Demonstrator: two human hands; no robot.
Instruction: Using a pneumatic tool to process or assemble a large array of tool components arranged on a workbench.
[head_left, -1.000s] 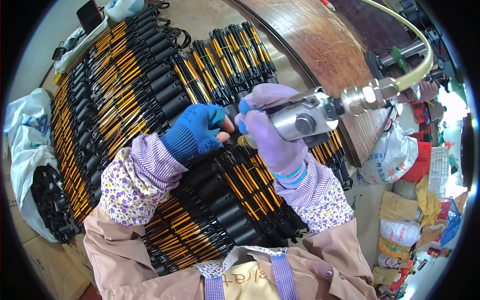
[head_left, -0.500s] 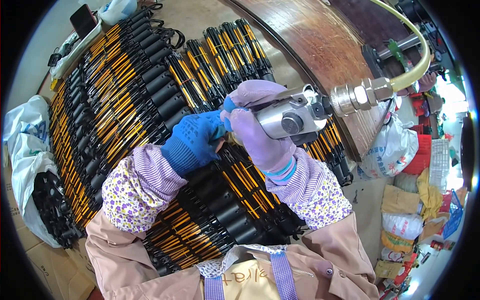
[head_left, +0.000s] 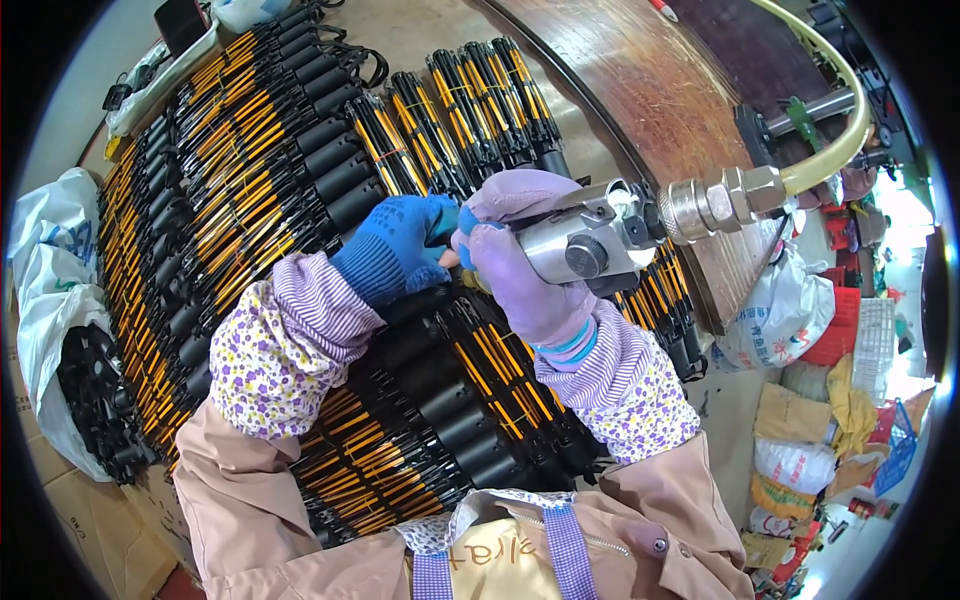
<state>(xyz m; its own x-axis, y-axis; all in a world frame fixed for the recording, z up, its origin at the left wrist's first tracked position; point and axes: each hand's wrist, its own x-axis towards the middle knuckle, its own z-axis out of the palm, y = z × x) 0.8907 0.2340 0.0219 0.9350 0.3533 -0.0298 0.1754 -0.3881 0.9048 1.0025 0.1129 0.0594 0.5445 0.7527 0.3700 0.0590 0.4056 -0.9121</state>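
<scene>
My right hand (head_left: 525, 265), in a light purple glove, is wrapped round a silver air tool (head_left: 575, 248) with a dark round knob on its side. A metal coupling (head_left: 715, 203) joins the tool to a pale yellow hose (head_left: 853, 110). Against its fingertips is my left hand (head_left: 395, 250), in a blue knitted glove with bare fingertips, the fingers pinched together. What the left fingers grip is hidden between the two hands. Beneath both hands lie bundled folding umbrella frames (head_left: 500, 385) with black handles and orange-and-black ribs.
More bundles (head_left: 225, 150) lie in long rows on the left, and several (head_left: 495, 95) lie beyond my hands. A brown wooden board (head_left: 650, 90) stands at the far right. White plastic bags (head_left: 60, 260) sit at the left edge, and a red crate (head_left: 833, 320) at the right.
The scene has shifted slightly in the picture. My left hand has turned a little and moved up beside the right fingertips; the right hand keeps its hold on the air tool.
</scene>
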